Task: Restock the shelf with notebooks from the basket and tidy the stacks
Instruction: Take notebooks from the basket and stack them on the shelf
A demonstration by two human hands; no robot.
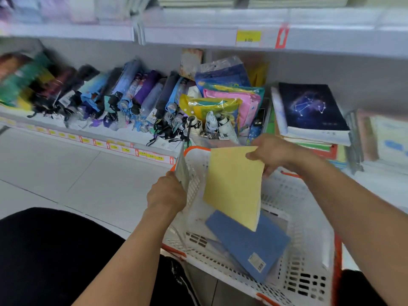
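a shop is shown: white retail shelves (220,36) edged with yellow price labels (248,37), stocked with folded umbrellas (123,93), packaged goods and stacked notebooks (309,111).

Both forearms reach forward, left hand (166,192) curled in a grip, right hand (270,152) pinching

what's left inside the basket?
Inside the white basket, a blue notebook lies under the lifted yellow notebook. Something grey sits beneath it, mostly covered.
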